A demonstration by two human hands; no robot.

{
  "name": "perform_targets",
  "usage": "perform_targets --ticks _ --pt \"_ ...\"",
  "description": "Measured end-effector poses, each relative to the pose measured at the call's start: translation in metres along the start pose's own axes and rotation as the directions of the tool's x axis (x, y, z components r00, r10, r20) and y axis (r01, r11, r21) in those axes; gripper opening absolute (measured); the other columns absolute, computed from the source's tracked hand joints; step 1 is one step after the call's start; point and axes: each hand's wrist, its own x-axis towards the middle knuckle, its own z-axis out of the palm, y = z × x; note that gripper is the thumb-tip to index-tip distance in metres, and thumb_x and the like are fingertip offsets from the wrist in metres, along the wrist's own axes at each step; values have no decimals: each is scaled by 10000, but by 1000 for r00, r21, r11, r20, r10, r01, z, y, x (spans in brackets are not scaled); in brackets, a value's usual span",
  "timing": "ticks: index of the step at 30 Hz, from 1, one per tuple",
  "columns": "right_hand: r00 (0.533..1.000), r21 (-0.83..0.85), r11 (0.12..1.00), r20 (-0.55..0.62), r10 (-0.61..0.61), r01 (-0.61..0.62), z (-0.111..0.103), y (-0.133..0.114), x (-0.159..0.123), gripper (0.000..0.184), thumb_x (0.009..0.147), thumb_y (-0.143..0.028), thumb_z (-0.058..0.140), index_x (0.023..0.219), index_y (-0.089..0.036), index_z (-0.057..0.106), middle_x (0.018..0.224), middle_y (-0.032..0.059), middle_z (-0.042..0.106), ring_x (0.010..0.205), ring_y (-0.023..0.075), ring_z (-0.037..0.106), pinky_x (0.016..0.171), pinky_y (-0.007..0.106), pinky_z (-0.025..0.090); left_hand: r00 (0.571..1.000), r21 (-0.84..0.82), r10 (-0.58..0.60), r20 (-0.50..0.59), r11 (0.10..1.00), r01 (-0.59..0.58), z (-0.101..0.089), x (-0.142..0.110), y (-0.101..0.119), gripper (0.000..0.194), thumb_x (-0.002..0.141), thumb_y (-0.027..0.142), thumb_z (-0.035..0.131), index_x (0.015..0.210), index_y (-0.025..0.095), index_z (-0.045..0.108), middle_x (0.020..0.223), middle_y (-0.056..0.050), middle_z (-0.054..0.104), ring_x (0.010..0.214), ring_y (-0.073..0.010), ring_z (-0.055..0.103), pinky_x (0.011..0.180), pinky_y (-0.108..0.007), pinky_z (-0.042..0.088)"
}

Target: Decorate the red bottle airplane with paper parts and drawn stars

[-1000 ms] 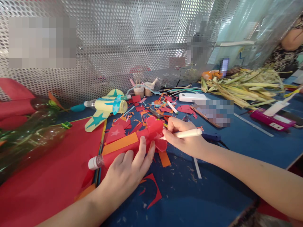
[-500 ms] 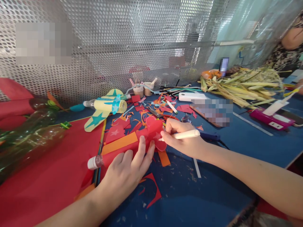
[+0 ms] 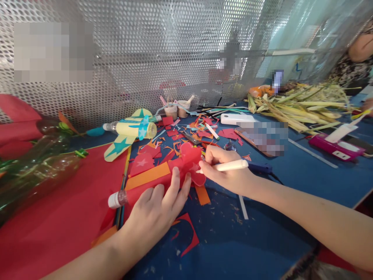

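A small bottle wrapped in red paper (image 3: 136,195), with a white cap and an orange strip along it, lies at a slant before me. My left hand (image 3: 161,200) lies over it and holds it, fingers reaching toward its right end and thumb hidden. At that end sit red petal-shaped pieces (image 3: 190,153), one bearing a pale star. My right hand (image 3: 227,171) pinches a white marker (image 3: 231,165), its tip at the star. Beyond, a yellow bottle plane (image 3: 135,129) with teal stars rests on the table.
Red and orange paper scraps (image 3: 175,146), scissors (image 3: 190,138) and another marker (image 3: 212,131) lie behind my hands. Green plastic bottles (image 3: 43,177) and red sheets (image 3: 67,217) are at left. A phone (image 3: 256,142), purple power strip (image 3: 335,147) and dried husks (image 3: 297,107) are at right.
The view has shifted very slightly. Both hands, the red bottle and the marker keep nearly the same position, with the marker tip still at the star.
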Motion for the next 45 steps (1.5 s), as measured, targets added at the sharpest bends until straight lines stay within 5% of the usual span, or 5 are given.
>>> perform_targets --ticks 37,45 --pt "1000 -6 1000 0 20 -20 1 -1 1 263 847 -206 529 645 -222 360 500 -81 450 418 62 381 427 206 286 999 16 4 34 1000 -5 1 -3 1 536 829 146 591 1351 159 469 1296 -194 563 596 -155 549 500 -307 456" --pt "980 298 950 -137 142 -96 0 4 3 272 851 -191 518 638 -236 355 448 -107 390 379 67 370 397 214 304 999 16 -7 51 1000 6 2 -4 1 540 844 141 559 1373 170 450 1305 -191 556 598 -154 542 503 -303 452"
